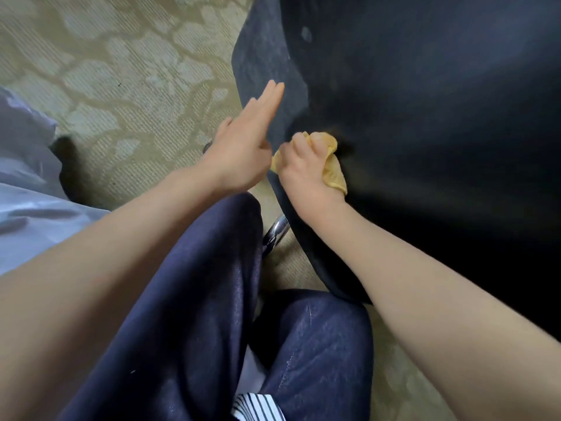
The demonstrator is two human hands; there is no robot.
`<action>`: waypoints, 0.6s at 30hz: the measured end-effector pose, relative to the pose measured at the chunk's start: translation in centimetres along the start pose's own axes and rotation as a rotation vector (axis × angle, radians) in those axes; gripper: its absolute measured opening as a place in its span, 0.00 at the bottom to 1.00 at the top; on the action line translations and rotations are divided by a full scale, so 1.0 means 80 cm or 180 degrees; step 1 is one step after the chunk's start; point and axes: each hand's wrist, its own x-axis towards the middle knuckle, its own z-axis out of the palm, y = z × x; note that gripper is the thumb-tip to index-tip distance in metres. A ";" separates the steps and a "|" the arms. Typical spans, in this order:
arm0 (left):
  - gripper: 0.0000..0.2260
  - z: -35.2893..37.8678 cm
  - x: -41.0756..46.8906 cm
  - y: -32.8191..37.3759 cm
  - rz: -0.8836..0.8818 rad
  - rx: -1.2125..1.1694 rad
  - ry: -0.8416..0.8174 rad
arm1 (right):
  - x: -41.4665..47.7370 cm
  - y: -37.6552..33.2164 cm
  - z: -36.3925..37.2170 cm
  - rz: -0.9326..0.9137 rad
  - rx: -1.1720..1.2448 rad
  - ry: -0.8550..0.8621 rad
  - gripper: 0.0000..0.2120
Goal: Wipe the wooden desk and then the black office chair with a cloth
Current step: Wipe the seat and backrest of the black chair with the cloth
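The black office chair [425, 117] fills the right and upper part of the head view, its dark padded surface close to me. My right hand [300, 168] grips a bunched yellow cloth [332, 170] and presses it against the chair's surface near its left edge. My left hand [246, 147] is flat with straight fingers, laid against the chair's left edge just beside the cloth. The wooden desk is not in view.
A beige patterned carpet [121, 71] covers the floor at left. A chrome chair leg [274, 233] shows below the seat edge. My knees in dark blue trousers [197, 299] are in the foreground. Pale blue-white fabric [27, 192] lies at the far left.
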 end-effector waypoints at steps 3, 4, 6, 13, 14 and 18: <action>0.38 0.012 0.005 0.013 0.0059 -0.0079 -0.0164 | -0.033 -0.028 0.042 -0.0406 -0.0649 -0.0178 0.13; 0.39 0.016 0.005 0.017 0.0078 -0.0084 -0.0236 | -0.048 -0.031 0.054 -0.0672 -0.0617 -0.0247 0.15; 0.40 0.024 0.005 0.021 0.0108 -0.0075 -0.0404 | -0.080 -0.035 0.071 -0.0687 -0.0582 -0.0370 0.14; 0.39 0.026 0.003 0.023 -0.0038 0.0615 -0.0511 | -0.204 -0.004 0.112 -0.0983 -0.0935 -0.0258 0.05; 0.38 0.027 0.001 0.023 -0.0055 0.0739 -0.0464 | -0.218 0.003 0.115 -0.0937 -0.0985 -0.0111 0.06; 0.37 0.036 -0.015 0.026 -0.0151 0.0913 -0.0395 | -0.252 0.040 0.091 -0.0670 -0.0569 0.0684 0.10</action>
